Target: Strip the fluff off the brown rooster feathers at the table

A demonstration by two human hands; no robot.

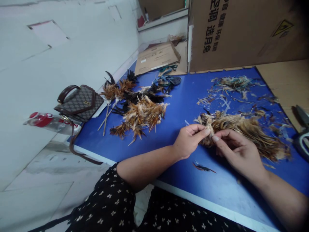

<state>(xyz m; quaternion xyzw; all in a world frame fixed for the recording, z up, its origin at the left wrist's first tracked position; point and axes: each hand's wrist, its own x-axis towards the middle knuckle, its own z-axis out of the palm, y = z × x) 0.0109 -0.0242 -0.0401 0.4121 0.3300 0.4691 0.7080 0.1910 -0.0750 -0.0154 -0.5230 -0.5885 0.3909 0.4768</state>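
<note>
My left fingers (201, 134) and right fingers (222, 145) are pinched closed on the feathers (251, 129); I should press lightly at the fluffy end (209, 122), bending no shafts.

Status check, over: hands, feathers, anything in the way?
Left hand pinching pale tuft; right hand close beside it, grip unclear. Brown feather bundle lying on blue table. Scissors at right edge, clear of both hands.

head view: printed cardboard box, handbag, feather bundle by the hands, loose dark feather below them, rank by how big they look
1. Printed cardboard box
2. Feather bundle, partly hidden by the hands and close to the camera
3. Handbag
4. Dark feather
</note>
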